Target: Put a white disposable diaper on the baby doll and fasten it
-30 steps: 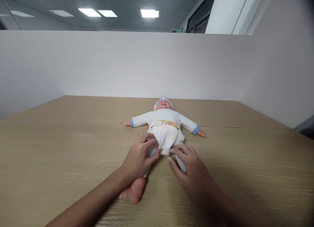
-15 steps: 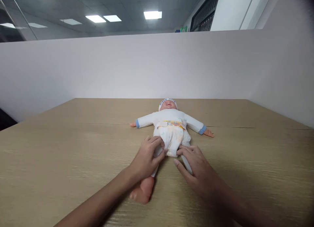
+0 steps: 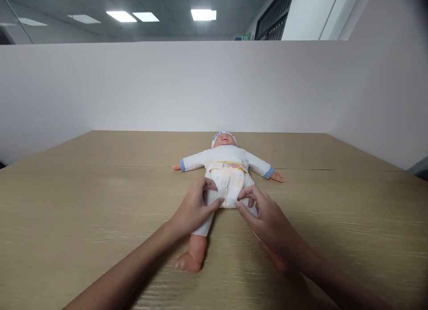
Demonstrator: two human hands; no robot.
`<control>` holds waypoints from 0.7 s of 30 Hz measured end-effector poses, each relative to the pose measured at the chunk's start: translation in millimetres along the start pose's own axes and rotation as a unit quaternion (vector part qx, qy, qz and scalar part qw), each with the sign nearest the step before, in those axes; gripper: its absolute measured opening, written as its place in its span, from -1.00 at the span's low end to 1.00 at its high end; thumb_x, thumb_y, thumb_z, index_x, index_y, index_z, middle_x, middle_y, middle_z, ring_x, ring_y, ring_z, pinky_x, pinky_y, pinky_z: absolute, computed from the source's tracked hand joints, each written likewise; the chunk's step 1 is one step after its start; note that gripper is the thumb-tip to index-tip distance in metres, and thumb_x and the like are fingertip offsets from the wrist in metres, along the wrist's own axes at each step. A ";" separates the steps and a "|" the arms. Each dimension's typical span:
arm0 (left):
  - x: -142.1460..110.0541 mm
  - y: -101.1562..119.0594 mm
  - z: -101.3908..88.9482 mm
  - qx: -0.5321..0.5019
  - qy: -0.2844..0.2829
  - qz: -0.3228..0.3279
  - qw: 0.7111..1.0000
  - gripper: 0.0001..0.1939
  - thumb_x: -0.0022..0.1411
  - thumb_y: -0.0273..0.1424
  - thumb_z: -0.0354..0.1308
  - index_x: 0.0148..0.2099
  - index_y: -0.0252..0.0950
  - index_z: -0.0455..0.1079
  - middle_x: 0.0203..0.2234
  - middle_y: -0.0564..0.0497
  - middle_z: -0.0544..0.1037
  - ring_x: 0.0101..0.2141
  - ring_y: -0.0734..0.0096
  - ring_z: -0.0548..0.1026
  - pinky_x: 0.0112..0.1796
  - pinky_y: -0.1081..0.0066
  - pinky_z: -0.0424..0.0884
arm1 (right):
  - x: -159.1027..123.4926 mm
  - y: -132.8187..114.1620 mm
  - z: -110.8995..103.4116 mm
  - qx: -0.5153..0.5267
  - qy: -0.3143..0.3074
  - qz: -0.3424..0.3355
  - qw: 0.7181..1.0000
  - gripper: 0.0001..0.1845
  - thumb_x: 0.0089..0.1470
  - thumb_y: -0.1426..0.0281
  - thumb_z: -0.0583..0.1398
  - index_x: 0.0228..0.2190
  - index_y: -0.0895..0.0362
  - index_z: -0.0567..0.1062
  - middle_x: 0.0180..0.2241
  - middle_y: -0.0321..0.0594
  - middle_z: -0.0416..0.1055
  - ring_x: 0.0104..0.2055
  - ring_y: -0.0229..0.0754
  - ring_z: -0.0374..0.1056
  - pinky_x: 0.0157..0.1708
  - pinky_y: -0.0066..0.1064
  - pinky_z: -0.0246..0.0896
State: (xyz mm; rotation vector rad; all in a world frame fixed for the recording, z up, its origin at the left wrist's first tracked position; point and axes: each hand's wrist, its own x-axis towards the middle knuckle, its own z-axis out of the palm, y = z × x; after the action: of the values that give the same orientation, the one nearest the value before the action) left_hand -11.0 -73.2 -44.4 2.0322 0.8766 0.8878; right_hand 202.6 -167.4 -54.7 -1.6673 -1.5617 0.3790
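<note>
A baby doll (image 3: 227, 153) lies on its back with its head away from me, arms spread, in a white outfit with blue cuffs and a white cap. Around its hips is a white diaper (image 3: 230, 183) with a yellow-edged printed waistband. My left hand (image 3: 195, 207) curls over the doll's thigh on the left, thumb and fingers at the diaper's leg edge. On the other side, my right hand (image 3: 264, 212) pinches the opposite leg edge between thumb and forefinger. One bare foot (image 3: 192, 256) shows below my left hand; my right forearm partly hides the other leg.
The doll rests on a wood-grain tabletop (image 3: 100, 203) with a thin seam running across it. A white partition (image 3: 160, 87) rises behind the table, and a pale wall (image 3: 384, 100) stands at the right.
My right hand has shifted up the doll's leg, and its thumb and forefinger have come together at the diaper edge. My left hand has stayed at its leg edge. The view swung slightly.
</note>
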 end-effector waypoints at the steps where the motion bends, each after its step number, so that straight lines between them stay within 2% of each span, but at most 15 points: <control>1: 0.5 -0.8 -0.9 -0.023 -0.001 -0.009 1.000 -0.67 0.31 -0.23 0.35 0.00 -0.19 0.33 -0.03 -0.02 0.56 -0.13 0.26 0.51 -0.11 0.27 0.39 | 0.6 0.6 -0.1 0.013 0.008 0.006 1.000 -0.77 0.28 0.14 0.22 -0.15 0.00 0.46 -0.26 -0.22 0.52 -0.26 -0.04 0.39 -0.23 -0.22 0.27; 4: 2.0 -5.8 -2.1 -0.067 0.005 -0.051 0.996 -0.53 0.25 -0.19 0.41 0.04 -0.19 0.27 -0.06 -0.01 0.58 -0.19 0.30 0.50 -0.14 0.28 0.39 | 2.8 1.7 -1.0 0.045 0.022 0.014 0.999 -0.74 0.23 0.14 0.26 -0.15 -0.02 0.38 -0.23 -0.24 0.63 -0.31 -0.08 0.41 -0.26 -0.24 0.28; 8: 3.2 -12.0 -0.9 -0.091 0.016 -0.101 0.991 -0.39 0.19 -0.12 0.46 0.10 -0.20 0.23 -0.16 0.01 0.61 -0.29 0.33 0.46 -0.16 0.27 0.38 | 5.0 3.4 -2.6 0.030 0.051 0.017 0.998 -0.78 0.21 0.15 0.28 -0.21 -0.03 0.43 -0.21 -0.23 0.70 -0.34 -0.07 0.46 -0.29 -0.24 0.29; 13: 2.6 -5.1 -2.9 -0.082 0.009 -0.103 0.991 -0.51 0.21 -0.08 0.44 0.01 -0.22 0.37 -0.15 -0.02 0.63 -0.22 0.27 0.53 -0.17 0.29 0.39 | 7.2 5.9 -7.0 0.004 0.045 0.021 0.999 -0.80 0.22 0.12 0.27 -0.26 -0.04 0.54 -0.27 -0.25 0.72 -0.34 -0.03 0.52 -0.34 -0.24 0.27; 15: 2.6 0.2 -5.6 -0.061 -0.011 -0.098 0.993 -0.58 0.24 -0.05 0.41 -0.06 -0.24 0.46 -0.17 -0.02 0.63 -0.22 0.24 0.53 -0.20 0.30 0.39 | 8.0 5.1 -8.8 0.005 0.028 0.024 0.999 -0.80 0.23 0.12 0.26 -0.26 -0.04 0.56 -0.28 -0.27 0.72 -0.33 -0.03 0.53 -0.33 -0.24 0.26; 18: 3.3 6.6 -9.4 -0.026 -0.058 -0.104 0.993 -0.57 0.28 0.04 0.36 -0.16 -0.25 0.55 -0.32 0.02 0.60 -0.31 0.25 0.48 -0.30 0.32 0.34 | 8.5 3.2 -9.1 0.007 0.019 0.021 1.000 -0.80 0.26 0.13 0.25 -0.25 -0.03 0.58 -0.28 -0.28 0.71 -0.30 -0.03 0.53 -0.31 -0.24 0.25; 21: 3.7 10.3 -13.0 -0.079 -0.084 -0.121 0.986 -0.55 0.27 0.07 0.36 -0.14 -0.24 0.60 -0.30 0.00 0.64 -0.29 0.20 0.52 -0.30 0.31 0.39 | 8.1 3.3 -7.0 -0.009 0.030 -0.002 1.000 -0.80 0.27 0.16 0.24 -0.25 -0.01 0.59 -0.31 -0.26 0.69 -0.27 -0.01 0.50 -0.28 -0.22 0.25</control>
State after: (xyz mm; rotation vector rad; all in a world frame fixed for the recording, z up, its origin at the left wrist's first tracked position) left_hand -16.5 -70.7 -28.5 1.7904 0.9055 0.6228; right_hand 211.4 -162.0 -50.3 -1.6742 -1.5286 0.3107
